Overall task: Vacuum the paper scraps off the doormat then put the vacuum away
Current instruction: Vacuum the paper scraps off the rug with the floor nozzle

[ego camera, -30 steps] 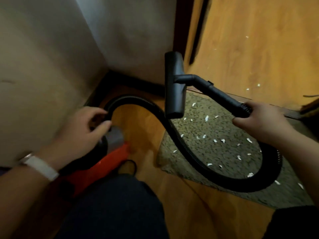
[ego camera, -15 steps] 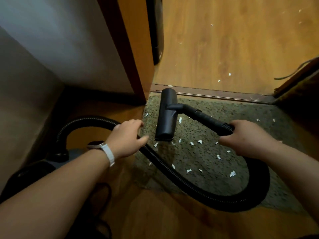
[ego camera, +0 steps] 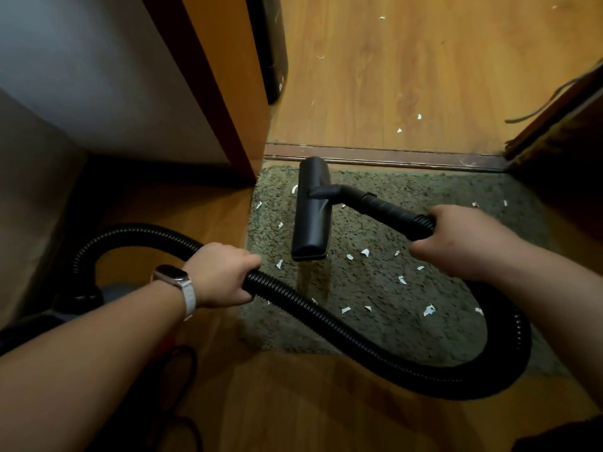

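Black ribbed hose (ego camera: 456, 383) loops across the grey-green doormat (ego camera: 456, 190). Our hands both grip: left hand (ego camera: 222, 275) wraps it mid-run, right hand (ego camera: 463, 239) its wand end. Flat nozzle (ego camera: 311, 216) over the mat's left part, among white paper scraps (ego camera: 364, 252).

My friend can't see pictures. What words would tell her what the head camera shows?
A person's right hand grips a black vacuum wand, its nozzle over a green doormat strewn with white paper scraps. The left hand holds the ribbed hose, which loops across the mat and wooden floor.
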Tool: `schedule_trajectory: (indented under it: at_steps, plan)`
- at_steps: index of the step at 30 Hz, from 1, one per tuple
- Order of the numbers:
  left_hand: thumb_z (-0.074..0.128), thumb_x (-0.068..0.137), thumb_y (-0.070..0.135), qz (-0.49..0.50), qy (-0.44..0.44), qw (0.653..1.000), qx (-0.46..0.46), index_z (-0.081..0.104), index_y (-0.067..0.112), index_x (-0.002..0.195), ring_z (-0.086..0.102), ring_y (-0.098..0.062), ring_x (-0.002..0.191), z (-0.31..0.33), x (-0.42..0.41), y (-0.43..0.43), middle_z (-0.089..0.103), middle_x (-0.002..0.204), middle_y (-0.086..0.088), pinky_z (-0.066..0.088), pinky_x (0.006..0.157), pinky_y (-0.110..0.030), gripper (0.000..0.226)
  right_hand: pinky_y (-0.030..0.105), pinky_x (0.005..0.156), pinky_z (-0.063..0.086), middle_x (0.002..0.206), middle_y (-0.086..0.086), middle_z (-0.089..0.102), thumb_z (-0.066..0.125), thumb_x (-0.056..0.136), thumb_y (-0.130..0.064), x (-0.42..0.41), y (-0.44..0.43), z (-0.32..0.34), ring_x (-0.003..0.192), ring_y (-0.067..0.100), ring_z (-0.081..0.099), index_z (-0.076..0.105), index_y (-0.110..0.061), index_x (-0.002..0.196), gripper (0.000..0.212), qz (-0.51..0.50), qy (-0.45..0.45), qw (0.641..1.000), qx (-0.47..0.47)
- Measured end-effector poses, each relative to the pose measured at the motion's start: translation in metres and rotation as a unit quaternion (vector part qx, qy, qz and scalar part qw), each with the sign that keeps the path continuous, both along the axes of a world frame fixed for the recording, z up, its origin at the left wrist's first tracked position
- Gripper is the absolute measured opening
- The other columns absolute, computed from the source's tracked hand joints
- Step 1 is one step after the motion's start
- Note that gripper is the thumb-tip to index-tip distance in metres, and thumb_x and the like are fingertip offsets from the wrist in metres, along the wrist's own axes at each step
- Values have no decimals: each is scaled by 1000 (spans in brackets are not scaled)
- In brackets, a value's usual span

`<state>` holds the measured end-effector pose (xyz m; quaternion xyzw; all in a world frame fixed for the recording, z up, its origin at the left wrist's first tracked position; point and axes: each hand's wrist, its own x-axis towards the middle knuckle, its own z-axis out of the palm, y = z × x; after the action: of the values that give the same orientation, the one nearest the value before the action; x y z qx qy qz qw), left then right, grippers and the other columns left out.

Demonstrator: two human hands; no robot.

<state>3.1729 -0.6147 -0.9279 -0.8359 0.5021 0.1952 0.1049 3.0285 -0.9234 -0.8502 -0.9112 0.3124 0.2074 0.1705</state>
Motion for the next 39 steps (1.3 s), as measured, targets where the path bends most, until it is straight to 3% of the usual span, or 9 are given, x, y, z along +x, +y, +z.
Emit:
schedule_trajectory:
  at_steps: [5, 12, 15, 19, 22, 25, 30, 35, 39]
  plan:
    - [63, 70, 58, 57, 57, 994, -75, 48, 33, 73, 51, -4, 59, 29, -12, -13, 52, 62, 14, 34, 51, -20, 30, 28, 59, 45, 77, -2, 57, 65, 78, -37, -4, 5, -3, 71, 20, 58, 56, -24, 95, 23, -1, 21, 1000, -11]
    - [73, 72, 50, 213, 92, 969, -88, 60, 30, 81, 59, -10, 67, 109, -65, -28, 58, 65, 12, 49, 62, -29, 25, 32, 65, 47, 91, 2, 63, 60, 79, -40, -44, 15, 14, 83, 28, 59, 51, -26, 99, 26, -11, 52, 998, 39]
    - [74, 71, 55, 238, 115, 963, -58, 57, 30, 78, 61, -12, 70, 134, -78, -26, 60, 67, 11, 49, 62, -30, 31, 33, 70, 53, 89, 0, 64, 62, 75, -45, -72, 15, 21, 87, 27, 64, 54, -25, 96, 30, -49, 51, 993, 98]
    - [62, 66, 79, 203, 105, 973, -23, 51, 30, 75, 54, -1, 61, 149, -88, -17, 57, 64, 11, 44, 53, -26, 52, 33, 68, 51, 84, -5, 64, 71, 77, -47, -113, 13, 23, 81, 21, 64, 58, -31, 102, 32, -102, -10, 979, 177]
    - [46, 56, 91, 189, 72, 979, -39, 51, 30, 78, 54, -3, 60, 142, -93, -14, 56, 63, 11, 45, 53, -27, 65, 34, 69, 50, 86, -6, 64, 73, 79, -46, -135, 24, 19, 78, 17, 63, 55, -35, 105, 33, -127, -84, 963, 224]
    - [40, 54, 93, 155, 45, 985, -60, 52, 32, 79, 52, -2, 58, 132, -105, -11, 54, 61, 13, 41, 49, -25, 67, 35, 67, 53, 82, -4, 62, 67, 80, -53, -138, 31, 20, 73, 21, 63, 53, -35, 102, 31, -105, -80, 972, 195]
    - [30, 54, 100, 151, -6, 985, -79, 54, 31, 73, 52, 0, 57, 141, -129, 7, 55, 59, 12, 40, 47, -24, 75, 32, 62, 46, 83, 0, 61, 63, 78, -51, -137, 42, 26, 78, 24, 60, 55, -26, 93, 30, -61, -73, 993, 69]
    - [53, 66, 85, 154, 2, 988, 8, 52, 31, 73, 53, -2, 63, 184, -170, 38, 57, 65, 10, 37, 51, -25, 55, 31, 60, 46, 83, 0, 61, 61, 78, -52, -162, 68, 57, 76, 23, 60, 54, -25, 91, 30, -42, -67, 995, 52]
    - [52, 68, 86, 157, 7, 987, 20, 51, 30, 73, 55, -2, 64, 213, -169, 51, 59, 68, 11, 47, 54, -25, 56, 29, 56, 42, 81, 0, 60, 60, 81, -53, -164, 86, 85, 73, 21, 59, 55, -26, 92, 29, -26, -63, 997, 40]
